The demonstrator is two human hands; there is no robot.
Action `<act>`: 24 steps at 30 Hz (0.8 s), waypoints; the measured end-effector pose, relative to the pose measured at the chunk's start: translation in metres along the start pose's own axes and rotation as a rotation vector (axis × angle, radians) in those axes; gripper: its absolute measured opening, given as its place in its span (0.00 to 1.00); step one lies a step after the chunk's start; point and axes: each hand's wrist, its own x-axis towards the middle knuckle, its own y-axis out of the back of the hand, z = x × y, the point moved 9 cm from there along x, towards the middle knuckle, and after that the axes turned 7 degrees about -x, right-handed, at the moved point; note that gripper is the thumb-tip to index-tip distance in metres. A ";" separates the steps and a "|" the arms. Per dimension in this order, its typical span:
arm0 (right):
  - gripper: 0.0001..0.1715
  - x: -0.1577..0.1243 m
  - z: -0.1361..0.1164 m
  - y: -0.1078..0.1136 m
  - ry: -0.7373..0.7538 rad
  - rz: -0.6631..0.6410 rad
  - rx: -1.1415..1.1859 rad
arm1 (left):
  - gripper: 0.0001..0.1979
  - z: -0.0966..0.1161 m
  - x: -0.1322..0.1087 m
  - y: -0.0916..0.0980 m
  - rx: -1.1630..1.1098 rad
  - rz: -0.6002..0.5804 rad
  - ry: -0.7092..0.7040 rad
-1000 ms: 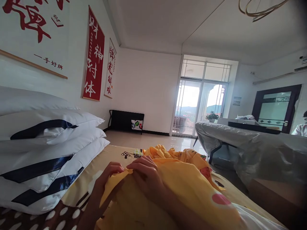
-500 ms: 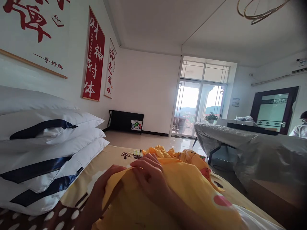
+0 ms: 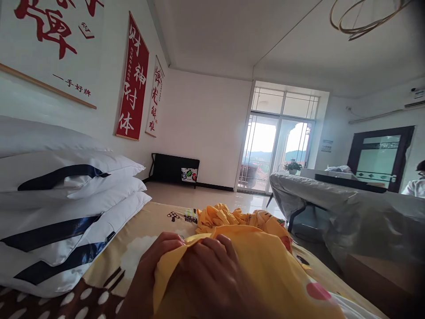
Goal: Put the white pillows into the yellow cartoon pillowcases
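Note:
A yellow printed cloth [image 3: 265, 261] lies bunched over a bed covered with a cartoon-pattern sheet [image 3: 156, 221]. My left hand [image 3: 154, 259] pinches the cloth's near edge from underneath, fingers curled round it. On top of the same edge lies my right hand [image 3: 212, 266], its fingers closed on the fabric right beside the left hand. A crumpled heap of the same yellow cloth [image 3: 219, 215] sits farther out on the bed.
Three white pillows with dark blue stripes [image 3: 63, 212] are stacked at the left against the wall. To the right stands a plastic-covered table [image 3: 348, 199], with a person [image 3: 415, 184] at the far right edge. A dark low rack [image 3: 174, 168] stands by the far wall.
Both hands have drawn nearer and lower in view, still gripping the cloth's edge. The view has tilted slightly to the left.

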 end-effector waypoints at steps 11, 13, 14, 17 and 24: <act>0.13 0.003 0.026 -0.009 -0.164 0.206 0.306 | 0.09 -0.019 -0.003 0.043 0.111 0.281 0.142; 0.11 0.004 0.033 -0.015 -0.200 0.166 0.457 | 0.08 -0.009 -0.003 0.047 0.085 0.344 0.116; 0.10 0.005 0.035 -0.018 -0.216 0.144 0.508 | 0.09 -0.003 -0.003 0.047 0.072 0.371 0.101; 0.07 0.007 0.033 -0.031 -0.185 0.032 0.557 | 0.10 0.017 -0.008 0.040 0.068 0.462 0.080; 0.11 0.010 0.035 -0.043 -0.191 -0.050 0.524 | 0.16 0.042 -0.009 0.030 0.200 0.353 -0.013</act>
